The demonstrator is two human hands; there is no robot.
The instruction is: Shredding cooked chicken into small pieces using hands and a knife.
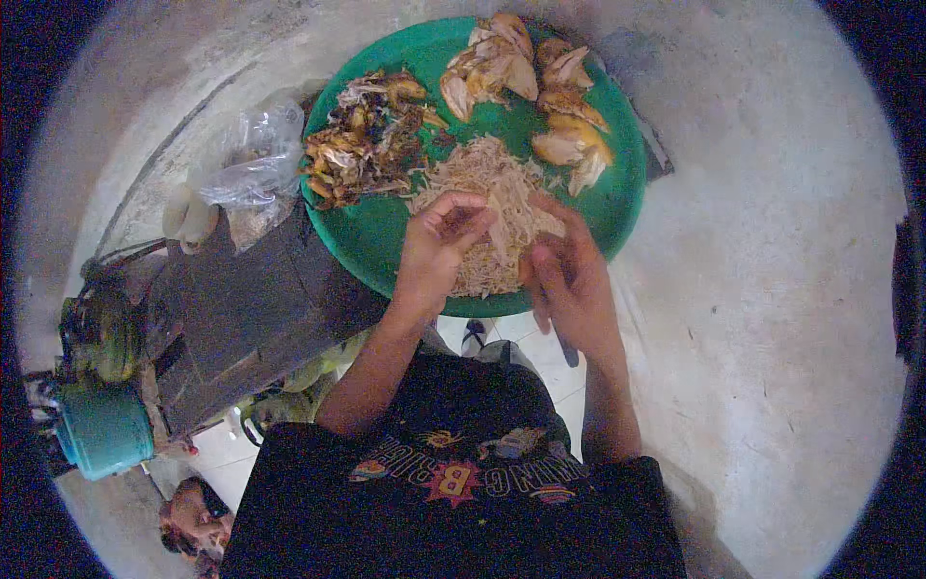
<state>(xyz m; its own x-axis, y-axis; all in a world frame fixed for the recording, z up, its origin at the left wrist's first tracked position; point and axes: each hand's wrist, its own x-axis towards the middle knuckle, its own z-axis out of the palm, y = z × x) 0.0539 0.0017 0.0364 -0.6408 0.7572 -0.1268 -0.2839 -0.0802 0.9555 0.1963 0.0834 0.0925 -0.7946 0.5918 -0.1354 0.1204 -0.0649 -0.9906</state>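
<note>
A round green plastic tray [376,239] lies before me with cooked chicken on it. A heap of shredded chicken [485,170] fills its near middle, under both hands. My left hand [438,242] is over the heap's left side, thumb and forefinger pinched at a pale strip of chicken [500,235]. On the right, my right hand [568,271] is blurred, its fingers curled about a light piece of chicken meat [548,222]. Bones and skin scraps [369,141] are piled at the tray's left. Larger chicken pieces [492,65] sit at the back, and others [575,145] along the right.
Left of the tray are a clear plastic bag [253,155] and a pale rounded object [189,217] on a dark surface [231,311]. Farther left stands a teal container [108,427]. Another person [194,517] is at lower left. My slippered foot [474,336] shows on the tiled floor.
</note>
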